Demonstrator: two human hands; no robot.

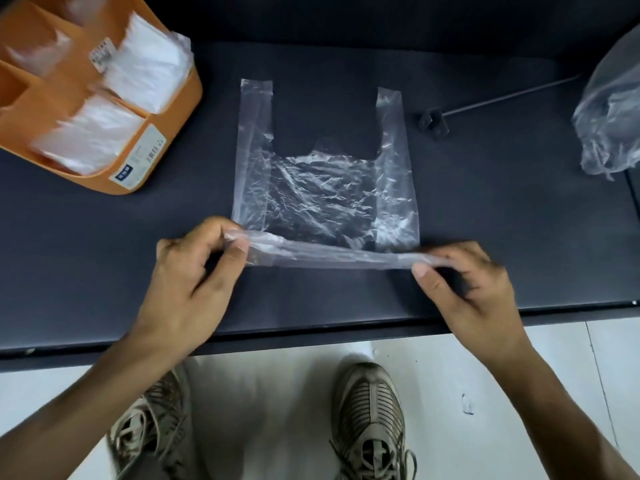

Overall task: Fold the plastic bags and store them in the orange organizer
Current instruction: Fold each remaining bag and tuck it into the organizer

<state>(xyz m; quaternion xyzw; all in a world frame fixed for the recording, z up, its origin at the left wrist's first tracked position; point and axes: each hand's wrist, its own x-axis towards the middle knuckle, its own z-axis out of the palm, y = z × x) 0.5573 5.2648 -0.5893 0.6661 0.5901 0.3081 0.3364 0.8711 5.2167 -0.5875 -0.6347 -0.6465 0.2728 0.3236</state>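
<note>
Centrally on dark table (pixel 519 220): clear plastic bag (pixel 322 188) lying flat, near edge pinched by left hand (pixel 194 271) and right hand (pixel 467 275); orange organizer (pixel 166 133) cropped upper left, contents blurred.

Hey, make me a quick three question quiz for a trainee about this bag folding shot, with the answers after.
1. True or false: the clear bag lies flat with its handles pointing away from the person.
2. Which part of the bag do the left hand and right hand pinch? A) handles B) bottom edge C) middle
3. Fill in: folded bags already sit in the ___ organizer.

Key: 1 true; 2 B; 3 orange.
</note>
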